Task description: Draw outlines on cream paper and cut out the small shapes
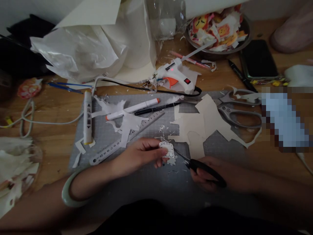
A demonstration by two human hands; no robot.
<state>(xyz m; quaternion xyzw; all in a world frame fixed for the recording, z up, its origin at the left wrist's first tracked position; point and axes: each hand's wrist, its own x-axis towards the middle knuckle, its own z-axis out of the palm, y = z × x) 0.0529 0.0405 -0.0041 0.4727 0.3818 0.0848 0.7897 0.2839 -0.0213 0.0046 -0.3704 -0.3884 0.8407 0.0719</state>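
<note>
Between the thumb and fingers of my left hand (144,152) is a small white paper cutout (166,147) with black drawn outlines. My right hand (207,173) grips black-handled scissors (207,169), whose thin blades point left and reach the right edge of the cutout. Whether the blades are parted I cannot tell. Just below the cutout lies another small outlined paper piece (172,160), partly hidden. Beneath both hands is a grey cutting mat (156,182) with tiny paper scraps on it.
Cream card offcuts (193,124), a steel ruler (127,140), markers (133,109) and large grey scissors (241,109) lie on the mat. Behind it rests a white glue gun (178,76) with its cord. A metal bowl (245,42) of paper scraps and a phone (259,58) stand back right.
</note>
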